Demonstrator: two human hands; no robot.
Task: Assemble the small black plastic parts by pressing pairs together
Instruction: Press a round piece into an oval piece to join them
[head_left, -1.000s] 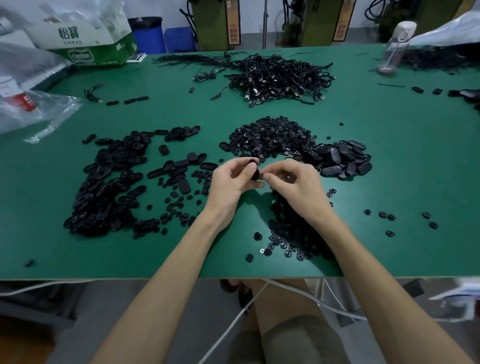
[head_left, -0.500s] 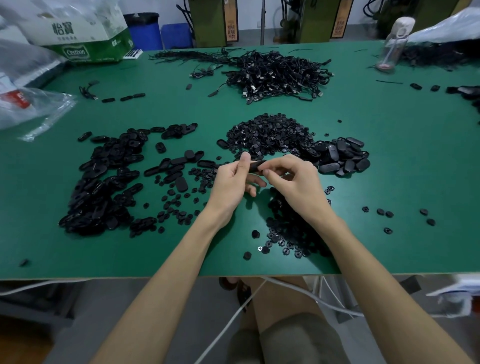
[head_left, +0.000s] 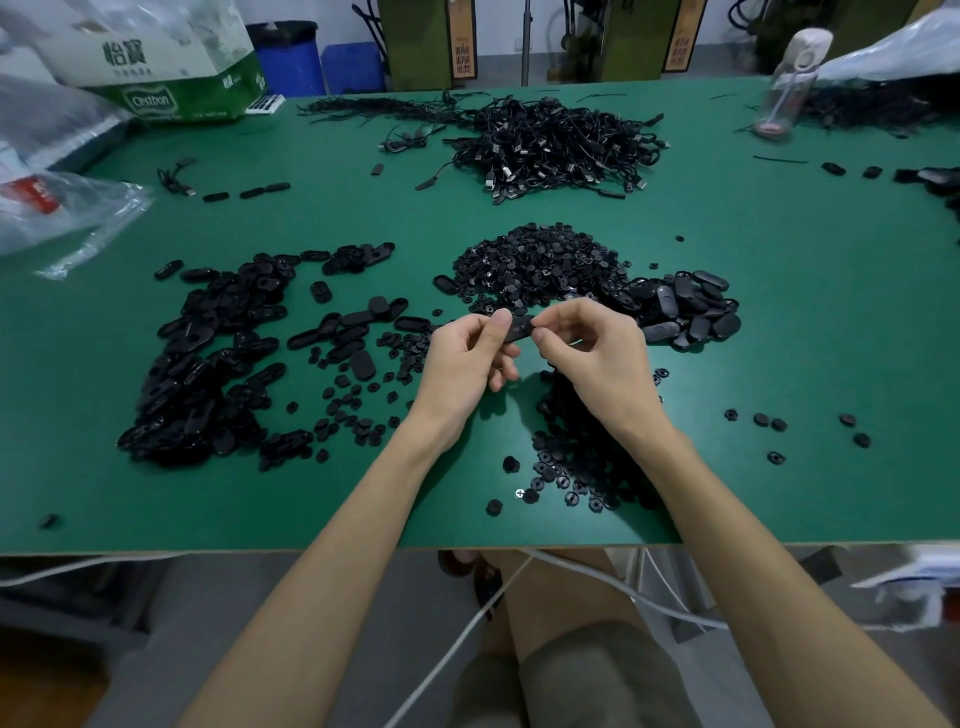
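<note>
So this one's mid-press: the small black oval plastic part is held up just above the green tabletop, right between both hands. The left grip pinches its left end, thumb on top, and the right grip pinches the other end. Can't tell if the pair has snapped home yet. The next move probably needs one firm squeeze, then a fresh piece from the heap of small round black plastic pieces just behind.
</note>
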